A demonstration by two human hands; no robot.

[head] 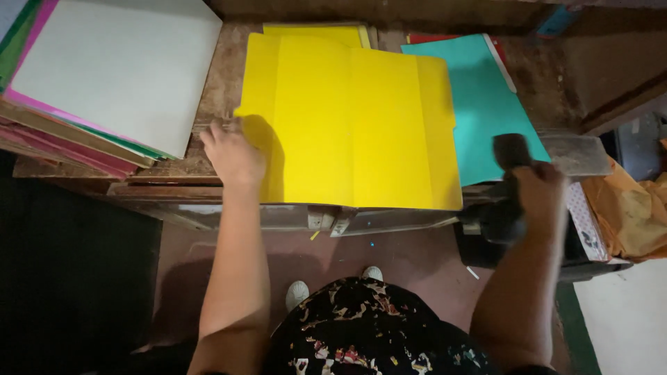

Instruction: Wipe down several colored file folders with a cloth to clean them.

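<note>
The yellow folder point(354, 121) lies open and flat on the worn wooden bench. Creases run down it. The dark tool point(507, 187) stands at the bench's right edge.

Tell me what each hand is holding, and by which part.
The right hand grips a dark lever near its top end. The left hand holds nothing; its fingers rest on the left edge of the yellow folder lying on the wooden table.

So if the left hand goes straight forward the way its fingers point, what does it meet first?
Probably the left edge of the yellow folder, which the left hand already touches. Beyond the fingertips lies the bare wooden bench. Depth is hard to judge from above.
</note>
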